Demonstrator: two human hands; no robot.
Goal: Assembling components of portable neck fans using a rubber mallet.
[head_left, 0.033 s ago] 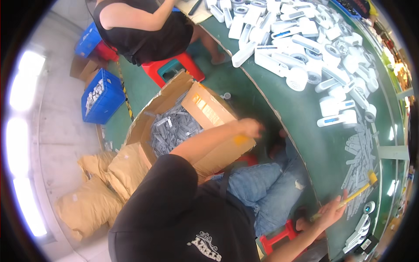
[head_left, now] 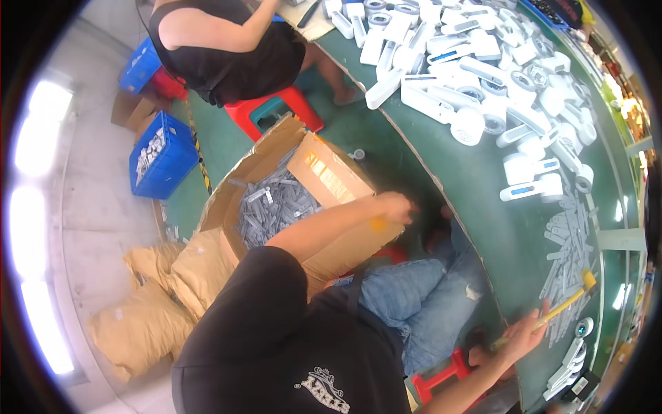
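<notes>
A yellow hammer (head_left: 567,304) is gripped by its handle in the right hand (head_left: 525,337), which is wrapped around it at the near edge of the green counter (head_left: 496,207). The hammer is pointed away from the body, with its head set over the lower part of a heap of slim grey strips (head_left: 571,238); whether the strips are touched by it cannot be told. The left hand (head_left: 396,207) is held with fingers curled at the right-hand corner of an open cardboard carton (head_left: 345,248); it cannot be told whether anything is gripped there or whether the carton is touched. Grey plastic pieces (head_left: 272,210) are piled inside the carton. The far part of the counter is covered by a large, jumbled pile of white devices (head_left: 469,125), some marked with blue. Nearer, to the right of the hammer, a few more white units (head_left: 567,369) are lined up beside a small black box (head_left: 583,385). To the left of the carton, brown paper bags (head_left: 141,328) are stacked, and white parts are held in a blue crate (head_left: 176,169). Beyond the carton, a red stool (head_left: 252,110) is occupied by a co-worker (head_left: 214,52) in dark clothing.
</notes>
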